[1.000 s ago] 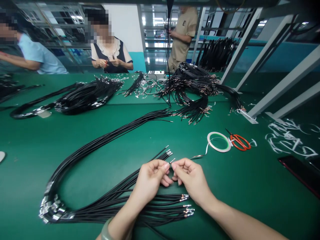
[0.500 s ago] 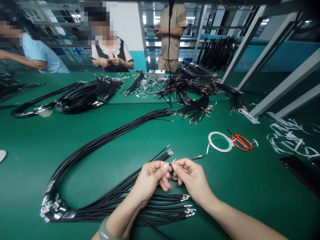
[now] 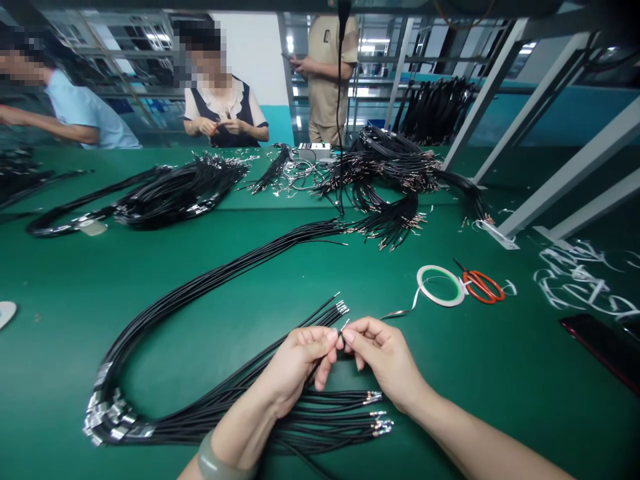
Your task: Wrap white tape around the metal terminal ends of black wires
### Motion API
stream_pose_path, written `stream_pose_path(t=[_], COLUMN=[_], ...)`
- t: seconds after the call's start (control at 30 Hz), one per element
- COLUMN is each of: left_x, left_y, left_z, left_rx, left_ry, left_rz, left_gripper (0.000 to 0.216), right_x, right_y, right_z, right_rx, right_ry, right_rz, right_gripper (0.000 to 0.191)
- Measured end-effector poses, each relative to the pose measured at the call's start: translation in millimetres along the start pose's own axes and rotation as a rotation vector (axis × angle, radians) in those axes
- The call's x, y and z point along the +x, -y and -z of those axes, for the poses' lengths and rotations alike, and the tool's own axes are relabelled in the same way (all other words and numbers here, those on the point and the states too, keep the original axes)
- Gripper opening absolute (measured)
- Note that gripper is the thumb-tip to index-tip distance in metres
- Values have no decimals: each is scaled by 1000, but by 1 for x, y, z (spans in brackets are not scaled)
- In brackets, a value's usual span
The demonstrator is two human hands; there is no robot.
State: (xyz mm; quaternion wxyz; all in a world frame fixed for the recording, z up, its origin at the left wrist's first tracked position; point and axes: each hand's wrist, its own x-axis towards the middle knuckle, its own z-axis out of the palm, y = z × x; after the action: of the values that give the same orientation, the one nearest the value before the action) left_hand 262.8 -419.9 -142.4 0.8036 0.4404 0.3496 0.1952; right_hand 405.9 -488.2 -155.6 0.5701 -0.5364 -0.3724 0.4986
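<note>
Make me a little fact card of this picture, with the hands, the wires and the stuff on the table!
left hand: pinching a thin black cable near its shiny metal tip
right hand: close beside that tip; contact is hard to tell
wires: long curved bundle of black cables
wrapping: shiny silver bands around its bend
table: smooth green surface
nearby: flat round white-and-green roll, orange-handled scissors

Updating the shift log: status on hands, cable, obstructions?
Left fingers pinching black cable, right fingers at its metal tip. Other cables beneath. Nothing visibly in the way.

Black cables [image 3: 200, 281] on green tabletop [image 3: 500, 373]
</note>
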Motion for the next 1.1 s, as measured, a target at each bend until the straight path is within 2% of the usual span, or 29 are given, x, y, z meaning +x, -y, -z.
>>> stream_pose_path(t=[0.23, 0.4, 0.5, 0.63, 0.7, 0.93, 1.1], left_x=[0, 1, 2, 2, 3, 3, 2], left_y=[1, 0, -1, -2, 1, 8, 7], left_z=[0, -2, -4, -4, -3, -5, -7], left_rx=[-77, -56, 36, 236, 332, 626, 725], left_ry=[24, 55, 22, -67, -86, -214, -237], left_rz=[24, 34, -33, -110, -112, -350, -431], left_gripper=[19, 22, 25, 25, 27, 18, 14], right_x=[2, 2, 5, 11, 13, 9, 7], right_y=[1, 3, 3, 1, 1, 6, 4], right_z=[0, -1, 1, 11, 16, 17, 14], right_rx=[13, 45, 53, 26, 29, 65, 71], right_ry=[0, 27, 2, -173, -211, -148, -48], right_rz=[3, 0, 12, 70, 81, 90, 72], right_gripper=[19, 17, 17, 18, 20, 21, 27])
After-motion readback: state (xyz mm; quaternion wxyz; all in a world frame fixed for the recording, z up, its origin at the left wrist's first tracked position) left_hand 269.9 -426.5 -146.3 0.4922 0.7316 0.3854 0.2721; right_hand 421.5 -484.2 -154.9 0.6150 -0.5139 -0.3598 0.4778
